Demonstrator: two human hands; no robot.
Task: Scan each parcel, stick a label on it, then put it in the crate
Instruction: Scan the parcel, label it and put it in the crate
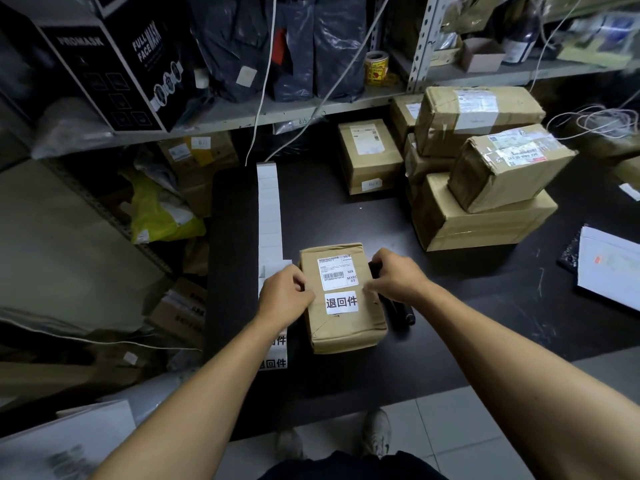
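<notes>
A small brown parcel lies on the black table near its front edge. It carries a white shipping label with a barcode and below it a white sticker with three printed characters. My left hand grips the parcel's left side with curled fingers. My right hand holds the right edge, fingertips on the top face. A black handheld scanner lies just right of the parcel, partly under my right hand. A long strip of white labels runs along the table to the left.
Several taped brown parcels are stacked at the table's back right, one more box behind the middle. A white sheet on a dark pad lies at the right edge. Metal shelving with bags and boxes stands behind and to the left.
</notes>
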